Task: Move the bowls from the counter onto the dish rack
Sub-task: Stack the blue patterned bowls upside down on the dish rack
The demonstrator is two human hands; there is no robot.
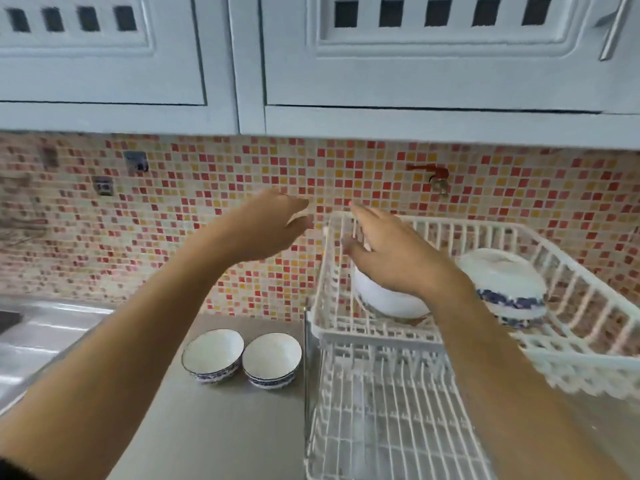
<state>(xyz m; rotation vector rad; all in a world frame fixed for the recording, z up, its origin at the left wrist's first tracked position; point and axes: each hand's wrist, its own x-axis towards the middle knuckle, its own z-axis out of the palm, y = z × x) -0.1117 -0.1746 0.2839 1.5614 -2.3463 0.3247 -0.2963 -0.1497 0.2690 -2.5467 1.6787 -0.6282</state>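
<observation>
Kitchen corner, wall cabinets over mosaic splashback.
Pale blue-grey cabinets (415,64) with square cut-out vents, metal handle (611,32) top right. Red/orange/cream mosaic tiles (207,188), small metal hooks (136,161) stuck on left. Grey counter (221,427), steel sink (41,337) far left. Even daylight.

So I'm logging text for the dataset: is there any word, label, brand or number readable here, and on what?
None can be read.
Bowls on the counter: blue pattern bands only, no words.
Bowls in the rack: blue pattern, no text.
Rack: no label showing.
Wall hooks: small marks, too blurred to read.
Cabinets: no text.
</observation>
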